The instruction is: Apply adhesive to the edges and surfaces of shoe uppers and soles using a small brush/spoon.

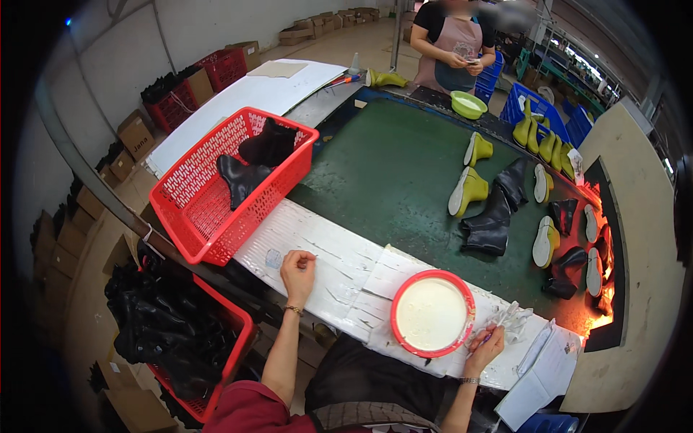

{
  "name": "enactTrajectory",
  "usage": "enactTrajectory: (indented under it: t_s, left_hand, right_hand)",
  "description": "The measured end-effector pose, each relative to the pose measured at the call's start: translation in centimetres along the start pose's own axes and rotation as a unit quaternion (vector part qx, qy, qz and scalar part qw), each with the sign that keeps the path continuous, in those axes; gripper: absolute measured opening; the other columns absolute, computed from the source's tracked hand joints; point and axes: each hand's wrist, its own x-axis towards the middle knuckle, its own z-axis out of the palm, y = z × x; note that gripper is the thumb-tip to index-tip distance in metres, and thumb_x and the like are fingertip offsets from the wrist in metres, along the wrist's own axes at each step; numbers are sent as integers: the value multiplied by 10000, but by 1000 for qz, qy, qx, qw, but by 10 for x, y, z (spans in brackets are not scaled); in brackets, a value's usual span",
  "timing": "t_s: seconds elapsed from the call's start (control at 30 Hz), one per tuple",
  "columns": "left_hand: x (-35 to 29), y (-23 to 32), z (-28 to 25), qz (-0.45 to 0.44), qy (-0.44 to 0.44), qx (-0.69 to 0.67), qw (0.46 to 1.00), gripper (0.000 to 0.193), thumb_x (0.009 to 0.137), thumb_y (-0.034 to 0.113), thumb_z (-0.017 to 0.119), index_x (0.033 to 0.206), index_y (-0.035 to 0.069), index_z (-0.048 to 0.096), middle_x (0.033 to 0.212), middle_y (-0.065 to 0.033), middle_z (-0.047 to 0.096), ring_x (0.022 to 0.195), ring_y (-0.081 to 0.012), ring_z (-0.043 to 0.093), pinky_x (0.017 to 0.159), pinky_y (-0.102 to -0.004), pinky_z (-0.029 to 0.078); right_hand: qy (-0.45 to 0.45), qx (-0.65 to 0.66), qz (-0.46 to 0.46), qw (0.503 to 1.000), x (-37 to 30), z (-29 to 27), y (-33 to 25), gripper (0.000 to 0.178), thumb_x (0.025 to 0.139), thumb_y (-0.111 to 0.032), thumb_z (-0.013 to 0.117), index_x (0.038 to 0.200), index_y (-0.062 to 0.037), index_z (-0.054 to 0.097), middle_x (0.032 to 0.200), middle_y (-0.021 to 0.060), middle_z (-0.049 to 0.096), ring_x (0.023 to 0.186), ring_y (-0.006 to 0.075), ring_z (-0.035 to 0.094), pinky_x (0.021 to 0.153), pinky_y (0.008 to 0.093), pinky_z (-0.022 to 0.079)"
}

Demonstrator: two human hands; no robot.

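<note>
My left hand [297, 269] rests as a closed fist on the white worktop [339, 260], beside a small pale scrap [273, 258], holding nothing. My right hand [485, 348] sits at the right of a red-rimmed bowl of white paste [432, 313] and grips a thin brush [498, 328] next to crumpled clear plastic [514, 319]. Beyond the worktop, black boots [492, 215] and yellow-green boots [468, 190] lie on the dark green conveyor belt [390, 173].
A red basket [209, 209] with black boots stands at my left; another red crate [216, 353] of black boots sits lower. Papers [541, 372] lie at my right. A person [456, 43] stands at the far end by a green bowl [468, 104]. A glowing heater opening [603, 303] is at right.
</note>
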Motion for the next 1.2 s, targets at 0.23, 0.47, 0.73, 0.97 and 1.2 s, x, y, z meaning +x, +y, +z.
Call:
enactTrajectory:
  t_s: [0.23, 0.47, 0.73, 0.97, 1.2]
  left_hand:
    - [3, -15, 2, 22, -7, 63, 998, 43, 843, -7, 703, 827, 28, 683, 730, 23, 609, 646, -63, 524, 603, -220, 443]
    - [3, -19, 2, 2, 3, 82, 997, 24, 845, 15, 709, 842, 33, 693, 708, 43, 613, 639, -51, 520, 604, -214, 442]
    - [1, -15, 5, 0, 17, 102, 995, 21, 827, 17, 713, 822, 30, 697, 716, 26, 617, 640, -67, 527, 610, -230, 456]
    - [3, -18, 10, 7, 22, 98, 995, 31, 814, 6, 711, 801, 30, 697, 730, -2, 625, 638, -88, 545, 614, -245, 471]
    - [1, -20, 4, 51, 3, 99, 994, 33, 822, -4, 706, 831, 22, 687, 720, 10, 614, 654, -72, 534, 616, -234, 457]
  right_hand:
    - [-7, 21, -7, 1000, -5, 3, -5, 253, 1109, -294, 437, 1142, -56, 518, 665, 30, 571, 428, 55, 414, 378, 207, 312]
    - [-40, 44, -3, 998, -3, 1, -5, 171, 1070, -203, 532, 982, -57, 531, 704, 53, 618, 472, 66, 470, 430, 216, 377]
    - [-58, 33, 30, 997, -4, -4, -13, 302, 1092, -244, 484, 909, -20, 569, 629, 61, 620, 442, 71, 464, 437, 217, 362]
    - [-53, 56, 16, 997, -4, -1, -14, 213, 1077, -193, 527, 954, -22, 557, 672, 66, 634, 451, 68, 469, 441, 215, 372]
    - [-39, 27, -9, 999, -4, 0, -4, 212, 1075, -199, 536, 934, -42, 543, 686, 60, 639, 458, 71, 487, 433, 218, 390]
